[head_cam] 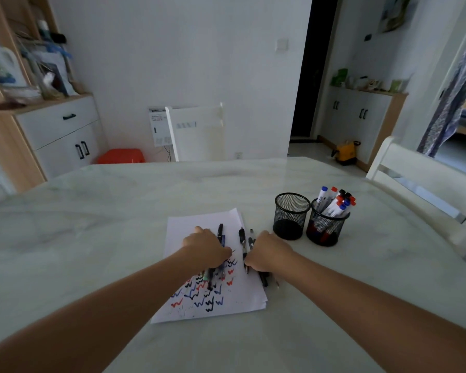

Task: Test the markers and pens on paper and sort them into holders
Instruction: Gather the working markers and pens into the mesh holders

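A white paper stack covered in red, blue and black squiggles lies on the table in front of me. Several pens lie across it. My left hand rests over a bundle of pens, fingers curled around them. My right hand is closed over other pens at the paper's right edge. To the right stand two black mesh holders: the left holder is empty, the right holder holds several white markers with red, blue and black caps.
The pale marble table stretches wide around the paper. A white chair stands at the far side and another chair at the right. Cabinets line the left and back right walls.
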